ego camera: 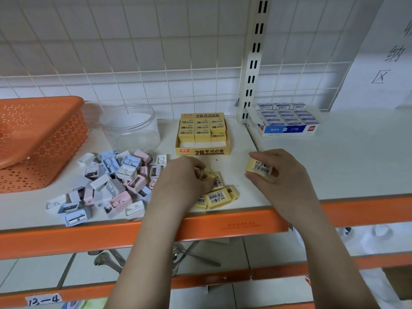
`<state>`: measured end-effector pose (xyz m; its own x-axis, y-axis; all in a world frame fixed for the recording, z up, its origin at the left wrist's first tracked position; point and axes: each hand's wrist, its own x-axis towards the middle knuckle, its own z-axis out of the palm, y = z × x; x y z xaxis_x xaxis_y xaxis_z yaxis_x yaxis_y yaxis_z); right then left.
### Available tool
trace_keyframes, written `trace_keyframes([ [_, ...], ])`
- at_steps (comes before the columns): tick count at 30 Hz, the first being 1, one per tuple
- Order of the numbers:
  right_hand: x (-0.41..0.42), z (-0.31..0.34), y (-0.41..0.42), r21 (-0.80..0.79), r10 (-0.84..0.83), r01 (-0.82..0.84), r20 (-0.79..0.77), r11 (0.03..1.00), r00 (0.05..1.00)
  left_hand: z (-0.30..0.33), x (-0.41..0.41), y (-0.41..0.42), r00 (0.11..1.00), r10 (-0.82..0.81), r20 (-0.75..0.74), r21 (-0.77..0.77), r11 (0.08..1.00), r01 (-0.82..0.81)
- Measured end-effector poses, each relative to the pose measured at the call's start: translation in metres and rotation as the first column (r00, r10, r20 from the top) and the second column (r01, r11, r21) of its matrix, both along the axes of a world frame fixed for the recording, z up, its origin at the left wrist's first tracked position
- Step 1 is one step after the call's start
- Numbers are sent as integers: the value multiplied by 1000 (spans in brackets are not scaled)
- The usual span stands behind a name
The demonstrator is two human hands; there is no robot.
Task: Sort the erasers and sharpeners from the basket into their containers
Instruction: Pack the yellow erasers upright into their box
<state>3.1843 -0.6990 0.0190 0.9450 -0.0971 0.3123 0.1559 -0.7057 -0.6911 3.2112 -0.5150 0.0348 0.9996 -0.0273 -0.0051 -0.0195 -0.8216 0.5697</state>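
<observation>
The shelf [334, 166] ended in an orange front edge, and both forearms crossed it from below. Its right half lay largely bare and open; the left half was crowded. At the left edge an orange basket [38, 139] stood tilted, its rim raised off the surface. Just beside it, toward the back, stood a clear jar [130, 128], open at the top. A heap of sharpeners [109, 186] in blue, pink and white spread from the jar's foot to near the front edge, touching the left wrist. At the middle back sat a yellow box [202, 134], partly filled with yellow erasers in rows, its front row vacant. Behind the slotted upright [254, 59], near the back, a blue and white box [287, 121] held white erasers.

The left hand [185, 184] was curled, fingers pressed down on the loose yellow erasers [217, 196] lying near the front edge, between the sharpeners and the right hand. The right hand [283, 177] pinched one yellow eraser [259, 168], barcode side up, held just right of the yellow box and clear of it.
</observation>
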Motion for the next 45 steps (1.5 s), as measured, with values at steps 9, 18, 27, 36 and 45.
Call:
trace_keyframes([
  [9,33,25,1,69,121,-125,59,990,991,2,10,19,992,50,112,-234,972,-23],
  [18,92,42,2,233,380,-351,-94,907,920,0,27,28,993,26,111,-197,980,-3],
  [27,123,43,-2,79,334,-325,-222,943,916,4,45,40,987,6,163,-194,981,26],
  [36,148,44,10,757,403,-58,-280,651,872,10,53,44,975,70,212,-241,970,-18],
  [45,164,36,12,74,227,-215,-257,974,940,9,58,44,980,69,189,-229,973,-25],
])
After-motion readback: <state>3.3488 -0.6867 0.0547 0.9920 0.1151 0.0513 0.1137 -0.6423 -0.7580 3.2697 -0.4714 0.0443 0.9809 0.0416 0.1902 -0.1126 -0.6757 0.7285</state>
